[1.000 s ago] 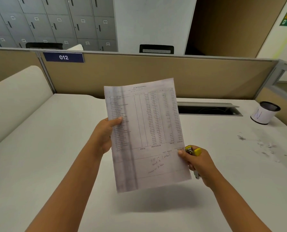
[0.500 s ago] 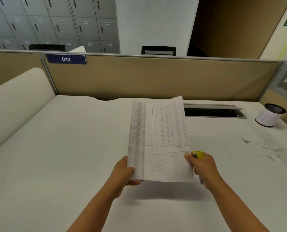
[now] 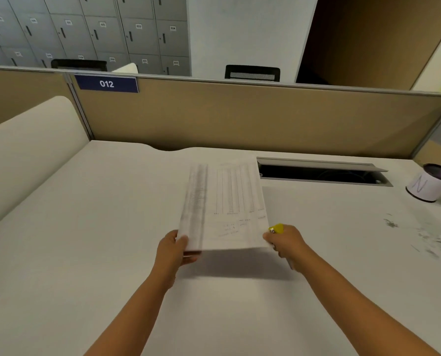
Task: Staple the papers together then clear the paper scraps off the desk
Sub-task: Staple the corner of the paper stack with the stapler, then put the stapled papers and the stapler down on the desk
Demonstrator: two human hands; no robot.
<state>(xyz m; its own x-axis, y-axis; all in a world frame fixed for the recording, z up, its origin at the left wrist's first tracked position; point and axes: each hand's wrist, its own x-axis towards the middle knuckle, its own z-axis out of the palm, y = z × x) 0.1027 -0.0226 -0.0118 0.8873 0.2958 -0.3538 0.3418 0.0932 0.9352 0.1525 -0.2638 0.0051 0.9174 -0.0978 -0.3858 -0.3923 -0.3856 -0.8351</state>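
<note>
The left hand [image 3: 174,249] pinches the near left corner of the white printed papers [image 3: 225,205], thumb on top and the other fingers curled beneath. The right hand [image 3: 286,244] is closed around a small yellow stapler [image 3: 277,229], of which only the yellow end shows above the knuckles, and its thumb and forefinger also nip the near right corner of the papers.

The papers are held low above the white tabletop [image 3: 85,240], nearly flat, the near edge raised enough to cast a dark shadow on the surface just in front of the hands. Their long axis runs away from the person toward the tan partition wall [image 3: 240,116], with the far edge tipping slightly to the right. The top sheet carries a printed table with thin vertical column lines, a grey smudged band down its left side, and a few faint handwritten lines near the bottom; the print is too blurred to read. I cannot tell how many sheets there are.

Beyond the far right corner of the papers lies a grey cable slot [image 3: 322,172] set in the tabletop. Well to the right, small white paper scraps [image 3: 432,240] are scattered across the surface. Behind them stands a white cup with a dark rim [image 3: 431,182], marked with a handwritten letter.
</note>
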